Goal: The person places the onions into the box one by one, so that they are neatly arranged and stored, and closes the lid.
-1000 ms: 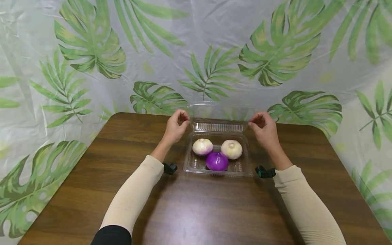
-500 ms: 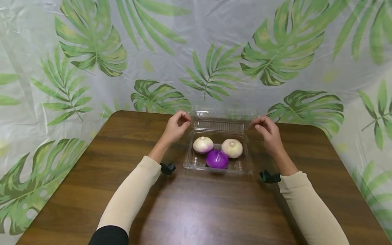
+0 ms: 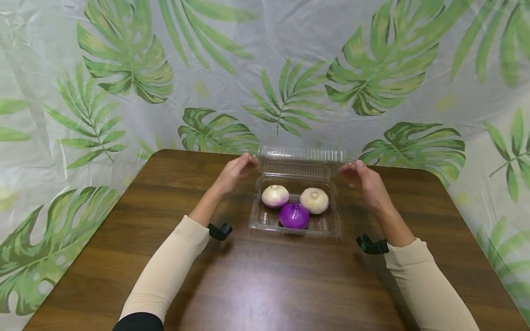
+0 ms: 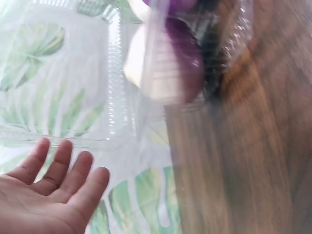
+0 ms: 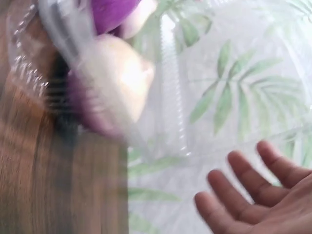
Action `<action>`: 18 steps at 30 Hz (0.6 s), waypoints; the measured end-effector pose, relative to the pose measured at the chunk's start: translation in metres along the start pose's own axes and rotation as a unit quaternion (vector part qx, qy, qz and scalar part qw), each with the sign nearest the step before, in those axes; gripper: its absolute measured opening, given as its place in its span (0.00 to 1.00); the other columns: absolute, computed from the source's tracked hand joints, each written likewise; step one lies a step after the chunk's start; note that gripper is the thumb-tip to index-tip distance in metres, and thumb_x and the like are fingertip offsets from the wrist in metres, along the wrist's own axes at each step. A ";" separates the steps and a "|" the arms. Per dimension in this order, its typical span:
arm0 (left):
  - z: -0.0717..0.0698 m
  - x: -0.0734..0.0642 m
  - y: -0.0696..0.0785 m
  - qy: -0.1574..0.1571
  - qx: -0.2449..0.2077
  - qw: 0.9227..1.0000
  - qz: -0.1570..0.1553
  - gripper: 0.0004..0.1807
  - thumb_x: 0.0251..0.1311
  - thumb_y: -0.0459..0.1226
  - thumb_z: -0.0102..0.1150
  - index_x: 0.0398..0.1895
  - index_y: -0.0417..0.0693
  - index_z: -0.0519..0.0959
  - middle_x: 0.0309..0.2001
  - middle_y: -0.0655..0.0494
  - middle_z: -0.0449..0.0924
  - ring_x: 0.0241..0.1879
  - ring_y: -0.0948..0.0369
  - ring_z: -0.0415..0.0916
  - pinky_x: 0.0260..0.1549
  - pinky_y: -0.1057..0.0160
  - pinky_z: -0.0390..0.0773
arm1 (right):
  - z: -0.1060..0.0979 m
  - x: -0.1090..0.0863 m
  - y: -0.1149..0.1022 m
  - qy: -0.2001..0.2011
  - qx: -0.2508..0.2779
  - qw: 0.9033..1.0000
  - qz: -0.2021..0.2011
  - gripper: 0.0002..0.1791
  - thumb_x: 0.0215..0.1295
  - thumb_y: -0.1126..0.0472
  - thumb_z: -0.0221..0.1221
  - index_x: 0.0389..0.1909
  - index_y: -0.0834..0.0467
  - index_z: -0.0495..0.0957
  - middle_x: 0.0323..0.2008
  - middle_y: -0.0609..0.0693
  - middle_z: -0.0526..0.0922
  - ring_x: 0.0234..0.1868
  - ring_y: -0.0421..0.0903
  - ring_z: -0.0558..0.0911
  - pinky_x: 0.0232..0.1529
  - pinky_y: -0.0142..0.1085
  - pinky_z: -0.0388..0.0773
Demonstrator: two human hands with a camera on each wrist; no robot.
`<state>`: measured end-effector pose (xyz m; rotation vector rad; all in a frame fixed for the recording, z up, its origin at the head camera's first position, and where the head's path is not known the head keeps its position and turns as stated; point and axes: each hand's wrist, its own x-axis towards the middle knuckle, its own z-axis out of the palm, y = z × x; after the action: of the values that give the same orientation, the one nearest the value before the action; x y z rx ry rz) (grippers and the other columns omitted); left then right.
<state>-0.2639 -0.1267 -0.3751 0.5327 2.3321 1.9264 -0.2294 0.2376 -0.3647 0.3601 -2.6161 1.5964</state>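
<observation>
A clear plastic clamshell container [image 3: 295, 230] lies on the table with its hinged lid [image 3: 296, 169] raised at the back. Inside its base sit a shiny purple onion [image 3: 294, 216] and two pale bulbs with purple undersides, a left bulb [image 3: 275, 196] and a right bulb [image 3: 314, 201]. My left hand [image 3: 233, 174] is at the lid's left side, its fingers extended with tips right at the edge in the left wrist view. My right hand [image 3: 367, 181] is at the opposite side, fingers spread and relaxed, fingertips close to the lid's edge [image 5: 234, 155].
The brown wooden table [image 3: 265, 285] reaches back to a pale curtain [image 3: 215, 92] printed with green leaves, close behind the lid. Black straps with small cameras, one on the left wrist [image 3: 220, 231] and one on the right wrist [image 3: 372, 245], jut inward beside the container.
The lid has tilted forward, and its ribbed top now faces up more. Both hands have turned and their fingers have loosened from a pinch at the lid's sides; the right forearm has shifted outward.
</observation>
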 end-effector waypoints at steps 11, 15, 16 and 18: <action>0.006 -0.013 0.010 0.002 0.015 1.000 -0.007 0.28 0.78 0.41 0.35 0.61 0.22 0.70 0.63 0.26 0.70 0.68 0.38 0.67 0.71 0.44 0.66 | -0.005 -0.012 -0.016 -0.061 -0.007 0.993 0.098 0.44 0.76 0.34 0.28 0.73 0.67 0.61 0.71 0.69 0.65 0.70 0.67 0.68 0.60 0.61 0.76; 0.006 -0.018 0.012 0.007 0.057 0.998 -0.017 0.29 0.77 0.44 0.37 0.67 0.28 0.67 0.69 0.33 0.67 0.72 0.41 0.64 0.74 0.46 0.61 | -0.004 -0.017 -0.017 -0.066 -0.023 0.993 0.097 0.43 0.77 0.36 0.29 0.73 0.67 0.60 0.71 0.70 0.64 0.70 0.67 0.67 0.61 0.61 0.75; 0.006 -0.020 0.013 0.010 0.071 0.997 -0.023 0.30 0.77 0.46 0.38 0.69 0.30 0.66 0.70 0.35 0.66 0.73 0.43 0.62 0.75 0.47 0.60 | -0.004 -0.018 -0.017 -0.067 -0.023 0.993 0.098 0.43 0.77 0.36 0.30 0.73 0.67 0.60 0.72 0.69 0.63 0.71 0.66 0.67 0.62 0.61 0.74; 0.007 -0.023 0.015 0.012 0.096 0.994 -0.042 0.32 0.75 0.49 0.41 0.71 0.35 0.66 0.73 0.40 0.65 0.74 0.45 0.60 0.76 0.48 0.59 | -0.003 -0.020 -0.018 -0.070 -0.023 0.992 0.101 0.42 0.77 0.36 0.31 0.74 0.67 0.59 0.73 0.69 0.62 0.71 0.66 0.66 0.63 0.61 0.73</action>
<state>-0.2373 -0.1253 -0.3660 0.4179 2.5270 1.6929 -0.2058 0.2359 -0.3509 0.2176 -2.8738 1.6182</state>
